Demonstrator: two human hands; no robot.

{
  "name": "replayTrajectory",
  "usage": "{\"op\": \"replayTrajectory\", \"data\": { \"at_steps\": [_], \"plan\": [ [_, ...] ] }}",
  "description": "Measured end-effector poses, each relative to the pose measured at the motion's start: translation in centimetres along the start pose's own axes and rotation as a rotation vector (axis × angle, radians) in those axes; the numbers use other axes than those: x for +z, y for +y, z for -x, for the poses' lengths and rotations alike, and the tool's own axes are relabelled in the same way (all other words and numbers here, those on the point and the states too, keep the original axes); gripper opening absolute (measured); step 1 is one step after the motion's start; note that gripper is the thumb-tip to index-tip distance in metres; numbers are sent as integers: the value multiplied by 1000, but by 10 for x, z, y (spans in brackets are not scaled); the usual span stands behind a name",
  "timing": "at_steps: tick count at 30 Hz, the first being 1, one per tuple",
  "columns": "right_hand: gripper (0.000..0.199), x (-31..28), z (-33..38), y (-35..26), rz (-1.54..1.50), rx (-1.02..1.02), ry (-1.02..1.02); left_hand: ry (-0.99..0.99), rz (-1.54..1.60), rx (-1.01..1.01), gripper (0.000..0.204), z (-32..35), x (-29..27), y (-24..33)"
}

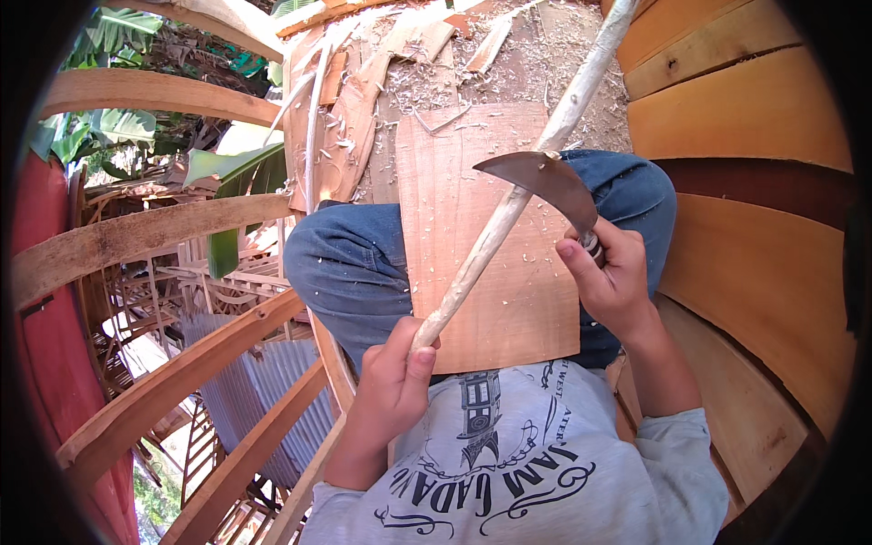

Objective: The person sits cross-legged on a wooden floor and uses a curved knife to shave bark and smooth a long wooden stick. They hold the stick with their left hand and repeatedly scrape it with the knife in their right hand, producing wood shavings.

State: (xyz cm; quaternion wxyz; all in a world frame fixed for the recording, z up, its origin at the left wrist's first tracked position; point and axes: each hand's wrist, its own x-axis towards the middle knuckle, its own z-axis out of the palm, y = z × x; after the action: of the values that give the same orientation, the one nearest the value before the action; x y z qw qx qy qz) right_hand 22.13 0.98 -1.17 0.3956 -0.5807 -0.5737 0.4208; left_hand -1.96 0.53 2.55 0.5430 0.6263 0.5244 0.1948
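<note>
My left hand (397, 374) is closed around the near end of a long, peeled wooden stick (486, 250). The stick slants up and away to the right, past the far edge of the view. In my right hand (610, 272) is a curved sickle-like knife (543, 182), gripped by its handle, which my fingers mostly hide. Its dark blade crosses over the stick, with the tip pointing left; whether the edge touches the wood I cannot tell. Under both lies a flat wooden board (490, 309), resting across my lap between my knees.
Wood shavings (518, 68) and offcut strips (363, 118) litter the planks ahead. Curved wooden slats (173, 232) with gaps run along the left, with a corrugated sheet (263, 391) and banana leaves (241, 173) beyond. A plank wall (745, 236) curves close by on the right.
</note>
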Motion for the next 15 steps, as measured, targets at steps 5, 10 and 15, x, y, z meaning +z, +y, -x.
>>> {"op": "replayTrajectory", "data": {
  "at_steps": [5, 10, 15],
  "plan": [
    [23, -9, -11, 2, -27, 124, 56, -16, -18, -2, 18, 1, -3, 0],
    [20, 5, -3, -1, 120, -233, -165, -35, -12, -2, 17, -3, -3, -1],
    [21, 4, -4, 2, 25, -7, -47, -51, 4, -33, 16, -8, 1, 5]
  ]
}}
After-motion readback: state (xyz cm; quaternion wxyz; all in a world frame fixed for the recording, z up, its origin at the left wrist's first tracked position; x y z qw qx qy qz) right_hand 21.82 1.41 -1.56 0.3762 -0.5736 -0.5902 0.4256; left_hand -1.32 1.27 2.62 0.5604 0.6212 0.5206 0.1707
